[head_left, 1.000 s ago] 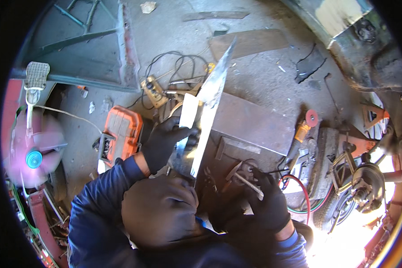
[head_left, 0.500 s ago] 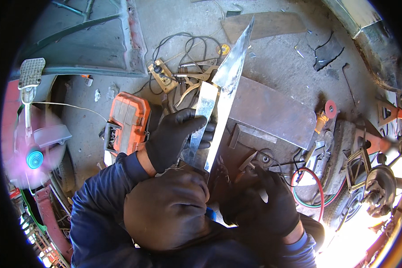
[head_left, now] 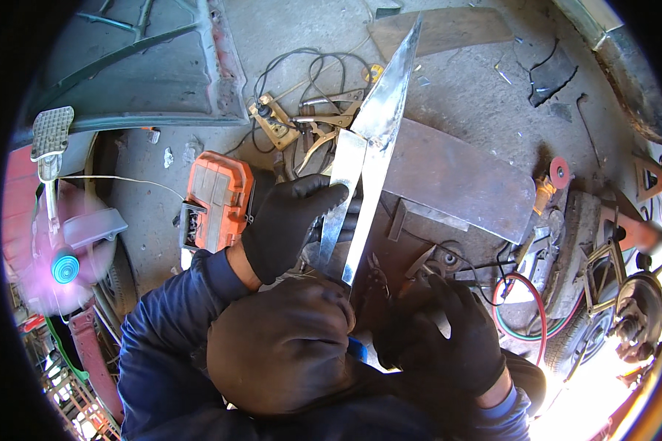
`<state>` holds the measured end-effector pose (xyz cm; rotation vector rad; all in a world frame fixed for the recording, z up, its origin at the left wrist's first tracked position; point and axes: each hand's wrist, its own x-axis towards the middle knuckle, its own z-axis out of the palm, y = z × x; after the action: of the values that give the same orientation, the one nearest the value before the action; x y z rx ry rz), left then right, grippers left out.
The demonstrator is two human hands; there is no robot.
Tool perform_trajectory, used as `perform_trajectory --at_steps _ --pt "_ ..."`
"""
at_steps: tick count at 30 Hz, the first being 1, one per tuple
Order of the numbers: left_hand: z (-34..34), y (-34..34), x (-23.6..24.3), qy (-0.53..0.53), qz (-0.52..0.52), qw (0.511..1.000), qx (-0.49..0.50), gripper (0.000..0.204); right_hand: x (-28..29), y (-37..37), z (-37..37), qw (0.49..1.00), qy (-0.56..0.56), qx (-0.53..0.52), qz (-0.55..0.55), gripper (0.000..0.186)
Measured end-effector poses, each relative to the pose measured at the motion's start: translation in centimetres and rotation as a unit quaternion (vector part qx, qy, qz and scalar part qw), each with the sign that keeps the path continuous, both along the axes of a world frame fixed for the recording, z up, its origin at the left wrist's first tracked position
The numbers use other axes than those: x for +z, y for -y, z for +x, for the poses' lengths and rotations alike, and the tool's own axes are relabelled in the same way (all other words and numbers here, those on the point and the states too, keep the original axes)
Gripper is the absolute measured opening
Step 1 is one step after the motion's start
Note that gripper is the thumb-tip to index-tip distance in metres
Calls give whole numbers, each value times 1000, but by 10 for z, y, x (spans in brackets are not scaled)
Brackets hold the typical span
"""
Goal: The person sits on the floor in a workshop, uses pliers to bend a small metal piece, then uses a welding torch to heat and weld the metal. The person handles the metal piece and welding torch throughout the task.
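My left hand, in a black glove, grips a narrow flat metal strip; its thumb lies across the front face. Against the strip's right side stands a long, bright piece of sheet metal, tapering to a point at the far end. The two meet at an angle, and fingertips show in the gap between them. My right hand, also black-gloved, is low on the right in deep shadow, its fingers curled in. Whatever they hold is hidden. A grey metal tool tip lies just beyond its fingertips.
An orange toolbox stands left. Beyond the sheet metal are clamps, cables and a power strip. A brown steel plate, a grinder with a red disc and a red hose lie right. A fan spins at far left.
The whole view has shifted slightly to the right. My left hand keeps its hold on the metal strip, and the right hand stays curled in the shadow.
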<state>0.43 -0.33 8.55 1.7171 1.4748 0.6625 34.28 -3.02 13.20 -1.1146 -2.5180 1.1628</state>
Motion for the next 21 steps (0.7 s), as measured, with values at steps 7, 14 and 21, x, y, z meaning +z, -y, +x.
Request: perform_trajectory --at_steps 7,14,21 --pt "6 -5 7 60 -74 994 47 26 1 0 -4 976 0 -138 -168 41" --pt "2 -3 4 42 -36 998 12 27 2 -2 -7 992 9 -89 -94 55" --pt "-2 -4 0 -47 27 998 -38 31 3 0 -6 985 13 -113 -132 59"
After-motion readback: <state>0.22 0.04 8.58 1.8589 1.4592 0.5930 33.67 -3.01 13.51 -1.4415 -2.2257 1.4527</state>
